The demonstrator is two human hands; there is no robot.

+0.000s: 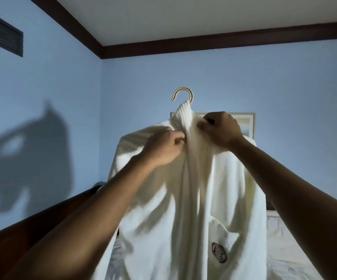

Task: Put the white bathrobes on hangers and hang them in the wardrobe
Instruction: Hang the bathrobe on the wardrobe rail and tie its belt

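Both hands, left hand (pixel 164 147) and right hand (pixel 221 128), pinch the robe (pixel 183 199) collar below the hook (pixel 182 93); cloth looks soft, heavy, so hold at collar.

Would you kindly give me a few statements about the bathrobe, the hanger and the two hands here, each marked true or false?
1. The white bathrobe is draped on a hanger whose hook sticks up above the collar. True.
2. The left hand hangs idle, away from the cloth. False: its grip is on the robe's front near the collar.
3. The right hand pinches the robe just below the collar. True.
4. The hook is already on a wardrobe rail. False: it is free in the air before a blue wall; no rail shows.
5. An embroidered emblem shows low on the robe. True.
6. The robe is dark blue. False: it is white.
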